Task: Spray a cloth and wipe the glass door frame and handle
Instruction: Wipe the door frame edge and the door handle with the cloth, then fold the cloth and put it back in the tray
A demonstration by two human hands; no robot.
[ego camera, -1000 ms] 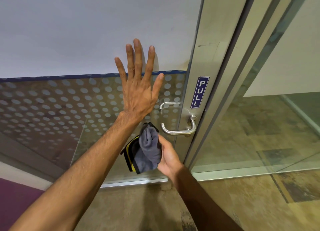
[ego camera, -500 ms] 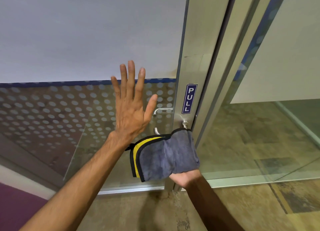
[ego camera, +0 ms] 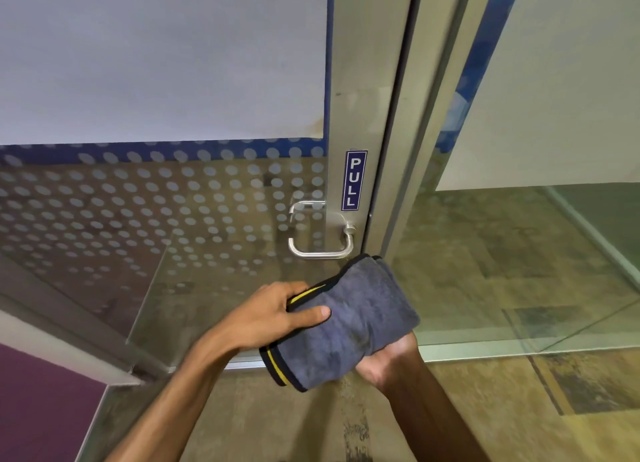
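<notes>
A folded grey cloth (ego camera: pixel 356 319) with a black and yellow edge lies across my right hand (ego camera: pixel 391 361), which holds it from below, palm up. My left hand (ego camera: pixel 273 316) grips the cloth's left edge, thumb on top. Both hands hold it just below the metal lever handle (ego camera: pixel 320 252) of the glass door. The silver door frame (ego camera: pixel 363 80) runs up above the handle and carries a blue PULL sign (ego camera: pixel 354 180). No spray bottle is in view.
The door's glass panel (ego camera: pixel 156 212) is frosted white above and dotted below. A second glass pane (ego camera: pixel 554 236) stands to the right of the frame. A mottled tan floor (ego camera: pixel 485 409) lies below, with a purple surface (ego camera: pixel 38 402) at the lower left.
My left hand has come off the glass and dropped down to grip the cloth's left edge. My right hand has lowered the cloth away from the handle, which now shows fully.
</notes>
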